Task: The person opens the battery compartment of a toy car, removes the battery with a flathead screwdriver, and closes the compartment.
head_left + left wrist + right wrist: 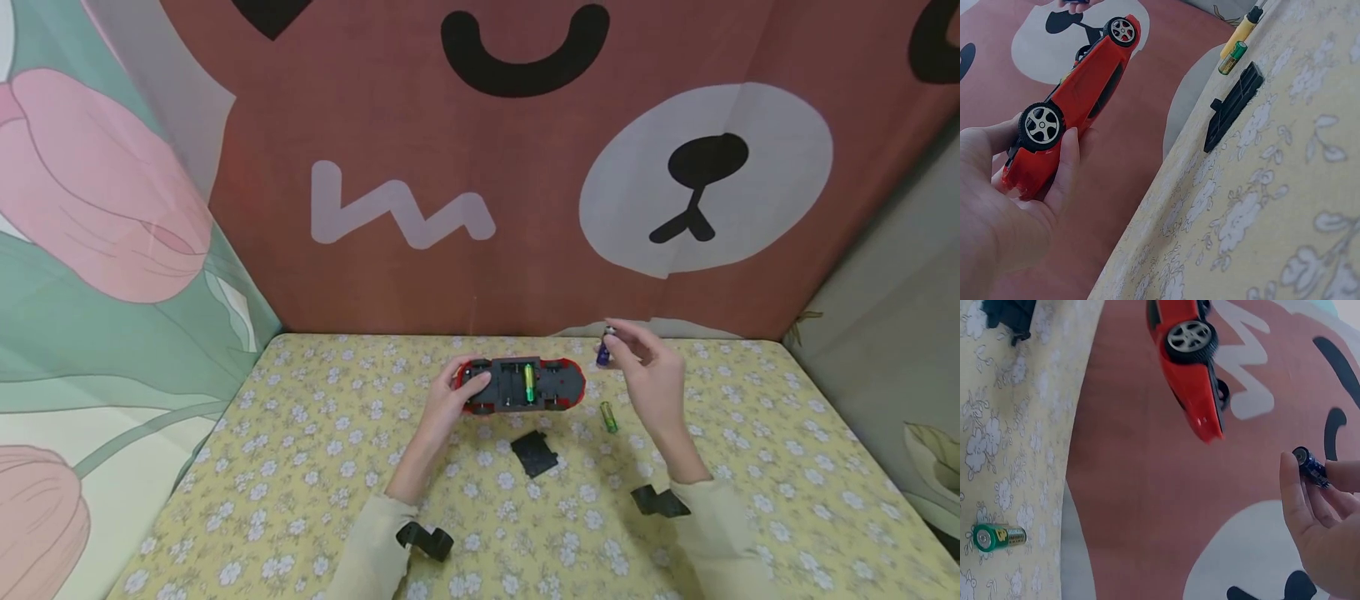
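Note:
My left hand (441, 410) grips one end of a red toy car (566, 385), turned underside up above the table. Fingers and thumb clasp the car's body near a wheel (1041, 125). In the car's uncovered battery compartment, a green-yellow battery (529, 383) lies crosswise; bare space shows beside it. To the right of the car, my right hand (658, 383) pinches a dark blue battery (603, 353) between thumb and fingertips, held apart from the car. Below that hand, a green battery (608, 417) lies on the tablecloth. A black battery cover (534, 454) rests nearer me.
Flowered yellow cloth covers the table (300, 483). In the left wrist view, a yellow object with a black end (1241, 34) lies beyond the green battery. A printed bear curtain (375, 283) hangs along the back edge. Black bands (425, 542) sit on both sleeves.

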Available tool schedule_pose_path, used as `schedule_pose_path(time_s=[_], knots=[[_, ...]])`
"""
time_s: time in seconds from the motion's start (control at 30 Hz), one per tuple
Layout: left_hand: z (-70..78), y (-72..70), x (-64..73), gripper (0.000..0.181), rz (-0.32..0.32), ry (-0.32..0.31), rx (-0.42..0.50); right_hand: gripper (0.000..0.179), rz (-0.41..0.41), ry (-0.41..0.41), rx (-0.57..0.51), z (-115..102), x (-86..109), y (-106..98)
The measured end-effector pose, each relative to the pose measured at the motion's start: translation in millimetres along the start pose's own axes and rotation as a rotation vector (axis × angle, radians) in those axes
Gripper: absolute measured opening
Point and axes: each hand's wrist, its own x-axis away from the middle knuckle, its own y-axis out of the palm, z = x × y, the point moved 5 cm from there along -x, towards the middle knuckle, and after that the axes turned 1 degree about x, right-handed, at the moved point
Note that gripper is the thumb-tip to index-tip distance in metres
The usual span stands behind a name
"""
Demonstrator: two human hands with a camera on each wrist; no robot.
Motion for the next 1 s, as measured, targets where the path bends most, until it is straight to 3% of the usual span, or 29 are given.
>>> schedule_pose_path(time_s=[0.27, 0.47, 1.0], knots=[[-1.8, -1.3, -0.4, 0.042, 0.002, -0.007, 0.01, 0.021, 0.047, 0.143, -0.009, 9.8, -7.1, -15.6], [-1.9, -1.4, -0.6, 0.043, 0.01, -0.008, 0.005, 0.025, 0.034, 0.219, 0.04, 20.4, -8.9, -24.4], [-1.5, -0.4, 0.0, 0.042, 0.015, -0.005, 0.008, 0.034, -0.144, 0.441, 0.046, 54.4, -9.8, -31.4]])
